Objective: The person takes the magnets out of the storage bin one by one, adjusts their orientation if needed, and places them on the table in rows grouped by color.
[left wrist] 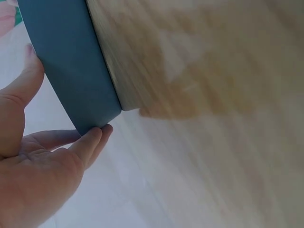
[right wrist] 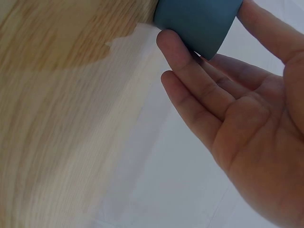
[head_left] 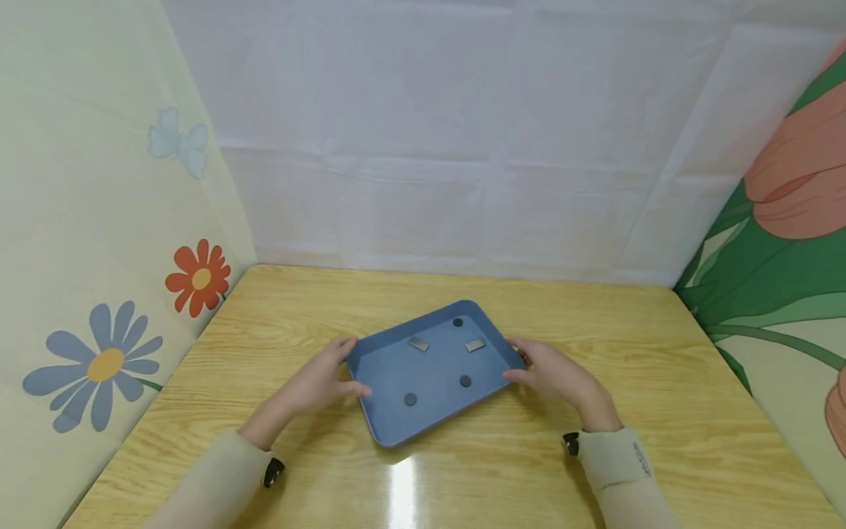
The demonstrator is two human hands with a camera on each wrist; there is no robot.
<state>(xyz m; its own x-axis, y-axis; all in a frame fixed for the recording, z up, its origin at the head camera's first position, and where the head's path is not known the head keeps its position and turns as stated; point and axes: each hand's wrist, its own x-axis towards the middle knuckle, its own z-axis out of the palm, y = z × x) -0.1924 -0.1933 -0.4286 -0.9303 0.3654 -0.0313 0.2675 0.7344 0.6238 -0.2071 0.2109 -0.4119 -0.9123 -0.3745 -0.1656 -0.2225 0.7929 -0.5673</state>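
Observation:
A blue rectangular tray (head_left: 390,372) with low walls sits at an angle over the middle of the table, between both hands. Three dark round discs (head_left: 465,380) and two small silver rectangular pieces (head_left: 475,344) lie scattered on its floor. My left hand (head_left: 324,380) grips the tray's left end, thumb at the rim and fingers around the far corner. At the opposite end, my right hand (head_left: 548,369) holds the short wall between thumb and fingers. In the right wrist view, the fingertips (right wrist: 173,47) touch the tray's outer corner (right wrist: 199,23).
The light wood-grain table (head_left: 661,353) reaches back to a white sheet wall (head_left: 463,147). Flower-printed panels (head_left: 106,365) flank it on the left and right. Both sleeves are beige, with a dark object (head_left: 273,472) at each cuff.

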